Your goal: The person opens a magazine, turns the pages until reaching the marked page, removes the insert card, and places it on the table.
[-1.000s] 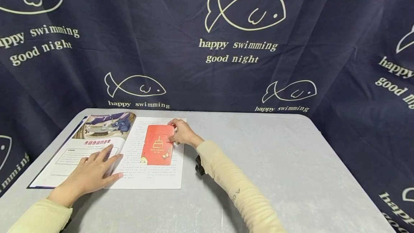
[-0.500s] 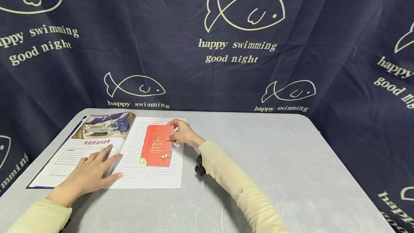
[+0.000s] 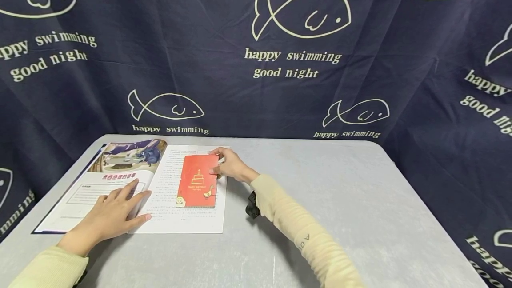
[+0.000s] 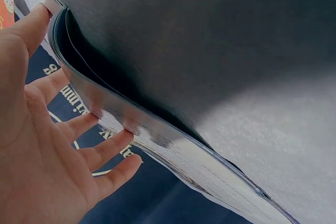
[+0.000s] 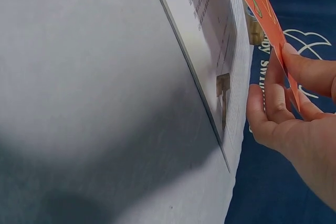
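Observation:
An open book lies at the left of the table, with a picture and a red title on its left page. My left hand rests across that page near the fold, its fingers spread. In the left wrist view, fingertips of the left hand touch the curved page. My right hand pinches the upper right edge of a red birthday card with a gold cake drawing. In the right wrist view the card stands apart from the page, between thumb and fingers of the right hand.
The grey table reaches far to the right of the book. A dark blue curtain with fish drawings hangs behind and beside it. Each sleeve is cream, and a black wrist device shows at the right cuff.
The card first dipped slightly left, then shifted right and toward the person in the right hand's grip. The right hand moved a little to the right. The left hand stayed on the page.

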A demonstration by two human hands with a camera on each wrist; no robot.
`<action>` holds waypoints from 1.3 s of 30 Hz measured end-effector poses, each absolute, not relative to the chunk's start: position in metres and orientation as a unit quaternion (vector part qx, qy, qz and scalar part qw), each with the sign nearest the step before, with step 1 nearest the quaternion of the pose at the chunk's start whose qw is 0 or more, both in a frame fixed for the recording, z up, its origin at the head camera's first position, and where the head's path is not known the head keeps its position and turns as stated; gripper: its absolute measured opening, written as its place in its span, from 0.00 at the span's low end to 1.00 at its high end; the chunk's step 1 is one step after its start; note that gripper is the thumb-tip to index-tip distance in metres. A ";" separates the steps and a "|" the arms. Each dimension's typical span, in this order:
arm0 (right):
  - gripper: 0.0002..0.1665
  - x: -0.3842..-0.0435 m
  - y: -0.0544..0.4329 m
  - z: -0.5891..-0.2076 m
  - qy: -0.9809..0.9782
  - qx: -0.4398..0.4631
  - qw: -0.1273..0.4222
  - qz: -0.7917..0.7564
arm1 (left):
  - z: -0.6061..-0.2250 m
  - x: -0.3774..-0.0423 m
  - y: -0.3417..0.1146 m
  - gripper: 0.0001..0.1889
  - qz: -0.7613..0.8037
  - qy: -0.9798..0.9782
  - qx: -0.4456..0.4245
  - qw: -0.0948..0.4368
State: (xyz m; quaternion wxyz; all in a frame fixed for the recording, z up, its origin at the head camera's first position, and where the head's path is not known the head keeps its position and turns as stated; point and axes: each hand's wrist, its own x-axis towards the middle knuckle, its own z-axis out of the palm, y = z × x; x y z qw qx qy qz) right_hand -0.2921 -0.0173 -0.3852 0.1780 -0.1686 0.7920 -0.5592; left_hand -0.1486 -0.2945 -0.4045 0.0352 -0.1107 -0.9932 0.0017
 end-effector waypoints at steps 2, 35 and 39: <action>0.30 -0.291 -0.014 -0.384 0.797 -0.172 0.173 -0.553 | -0.405 -0.149 -0.295 0.36 0.001 -0.993 -0.111 0.035; 0.30 -0.299 0.054 -0.388 0.806 -0.164 0.157 -0.547 | -0.407 -0.149 -0.297 0.35 -0.003 -0.993 -0.116 0.037; 0.31 -0.301 0.064 -0.389 0.806 -0.157 0.158 -0.549 | -0.408 -0.149 -0.298 0.35 -0.004 -0.993 -0.116 0.037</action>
